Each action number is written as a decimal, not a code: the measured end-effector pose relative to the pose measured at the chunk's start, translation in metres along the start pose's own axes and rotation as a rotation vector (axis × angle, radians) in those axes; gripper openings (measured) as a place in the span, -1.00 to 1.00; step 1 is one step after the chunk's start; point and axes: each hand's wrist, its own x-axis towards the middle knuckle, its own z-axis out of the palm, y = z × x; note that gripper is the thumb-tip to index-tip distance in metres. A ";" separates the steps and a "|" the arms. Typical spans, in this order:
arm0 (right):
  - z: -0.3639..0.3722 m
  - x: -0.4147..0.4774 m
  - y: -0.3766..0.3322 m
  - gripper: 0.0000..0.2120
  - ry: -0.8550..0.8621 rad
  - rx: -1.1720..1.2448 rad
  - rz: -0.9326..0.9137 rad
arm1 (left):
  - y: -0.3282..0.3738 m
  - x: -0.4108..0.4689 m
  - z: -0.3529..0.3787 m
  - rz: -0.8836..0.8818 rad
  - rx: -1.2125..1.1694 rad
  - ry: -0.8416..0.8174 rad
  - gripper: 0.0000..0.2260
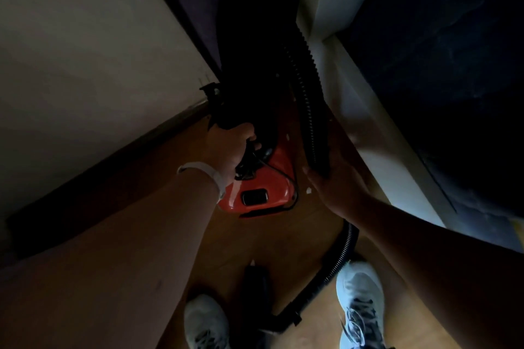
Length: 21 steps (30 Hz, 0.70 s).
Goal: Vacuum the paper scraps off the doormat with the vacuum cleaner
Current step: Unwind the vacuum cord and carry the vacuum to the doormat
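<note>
Fingers of my left hand [232, 147] are clamped round the handle of the red vacuum cleaner [263, 187]. Those of my right hand [338, 187] lie along the corrugated hose [309, 110]; whether they wrap it I cannot tell. Nearest, the hose loops past my shoes [360, 300]. White paper scraps [309, 191] lie on the wooden floor [283, 241] beside the cleaner. Beyond is darkness, and I cannot make out the doormat. The vacuuming looks barely begun.
</note>
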 end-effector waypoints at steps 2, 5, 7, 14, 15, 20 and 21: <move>0.002 -0.011 -0.002 -0.61 -0.001 -0.009 -0.015 | 0.001 -0.007 -0.002 0.013 0.074 0.015 -0.99; -0.013 -0.028 -0.018 -0.57 0.029 0.023 -0.091 | -0.002 -0.026 -0.002 0.025 0.117 0.033 -0.97; -0.028 -0.040 -0.035 -0.63 0.032 0.101 -0.148 | 0.000 -0.042 -0.004 0.021 0.095 0.063 -0.92; -0.068 -0.086 -0.088 -0.75 0.002 0.098 -0.131 | 0.028 -0.112 -0.046 -0.031 0.071 0.083 -0.50; -0.074 -0.095 -0.095 -0.74 0.002 0.106 -0.112 | 0.034 -0.127 -0.051 -0.034 0.081 0.082 -0.53; -0.103 -0.159 -0.138 -0.74 0.013 0.149 -0.111 | 0.064 -0.204 -0.076 -0.034 0.077 0.134 -0.59; -0.107 -0.172 -0.148 -0.74 0.015 0.150 -0.108 | 0.071 -0.219 -0.082 -0.038 0.071 0.146 -0.57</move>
